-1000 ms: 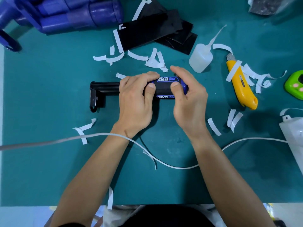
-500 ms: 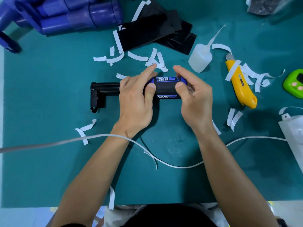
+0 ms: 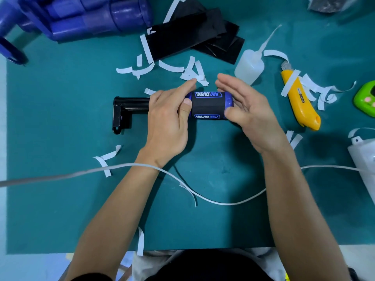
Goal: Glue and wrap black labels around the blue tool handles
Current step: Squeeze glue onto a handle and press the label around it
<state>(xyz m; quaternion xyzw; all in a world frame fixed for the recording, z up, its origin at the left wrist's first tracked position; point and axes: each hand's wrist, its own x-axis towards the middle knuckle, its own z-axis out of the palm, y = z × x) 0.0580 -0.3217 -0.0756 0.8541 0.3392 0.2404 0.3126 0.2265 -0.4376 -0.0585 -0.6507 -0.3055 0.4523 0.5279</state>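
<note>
A blue tool handle (image 3: 228,99) lies sideways at the middle of the green mat, mounted on a black holder (image 3: 125,108) that sticks out to its left. A black label (image 3: 209,105) printed PRO TAPER is wrapped round it. My left hand (image 3: 166,122) grips the handle's left part, with the thumb on the label's left edge and the index finger stretched over the top. My right hand (image 3: 249,112) is at the handle's right end with its fingers straight and lifted, and only the thumb touches the lower right of the label.
Spare black labels (image 3: 188,35) lie behind, with a pile of blue handles (image 3: 91,19) at the back left. A glue bottle (image 3: 249,65), a yellow knife (image 3: 302,104) and a green object (image 3: 365,100) sit to the right. White backing strips (image 3: 192,74) litter the mat. A white cable (image 3: 203,197) crosses in front.
My right hand's fingers have lifted off the label and straightened out, leaving the label uncovered. My left index finger has stretched out over the handle's top.
</note>
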